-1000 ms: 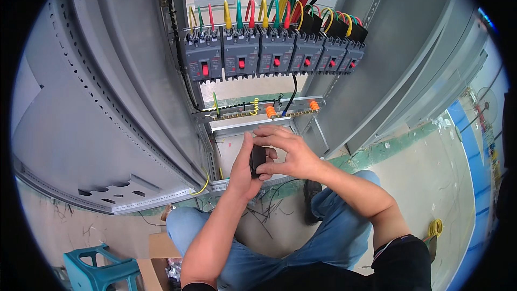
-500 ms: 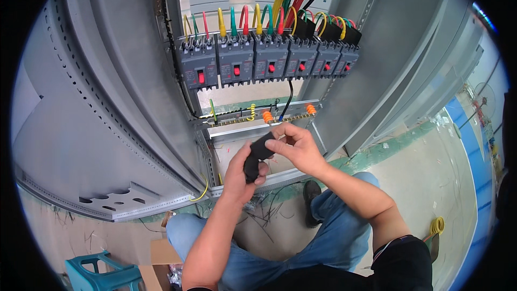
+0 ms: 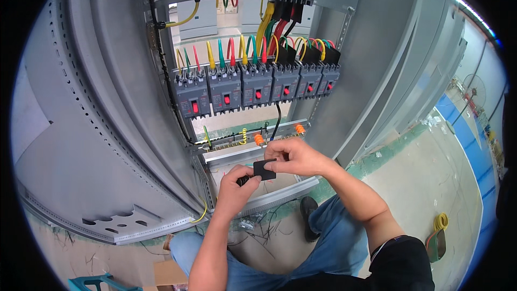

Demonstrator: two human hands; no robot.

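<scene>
Flat black piece point(image 3: 264, 169): lay between both hands, before the cabinet's lower opening. Right hand point(image 3: 295, 156): pinched it, thumb against fingers. Left hand point(image 3: 237, 187): was curled round a dark item point(image 3: 243, 180), thumb on the piece's edge. Open grey cabinet point(image 3: 371, 48): contained six breakers point(image 3: 256, 87) in a row, two orange insulators point(image 3: 259, 139). Cardboard box point(image 3: 168, 272): contents were indistinct.

No legible lettering or signs.
</scene>
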